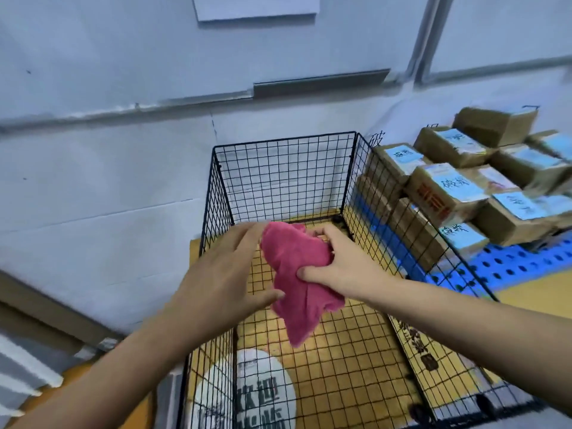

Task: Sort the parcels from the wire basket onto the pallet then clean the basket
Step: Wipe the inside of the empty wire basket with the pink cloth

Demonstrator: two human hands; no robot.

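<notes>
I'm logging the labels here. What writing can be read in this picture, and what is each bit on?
"破损": handwritten on the blue labels of the parcels stacked on the blue pallet.
"破": on the wall behind the wire basket.
"欢迎": on the white round floor sign; lower characters cut off.
Paper sheet on wall: unreadable.

Pink cloth [297, 274] in both hands above wire basket [284, 168]

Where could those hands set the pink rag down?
The black wire basket is empty of parcels; its mesh floor lies bare between its four walls. Crowded: the blue plastic pallet to its right, stacked with brown cardboard parcels.
</notes>
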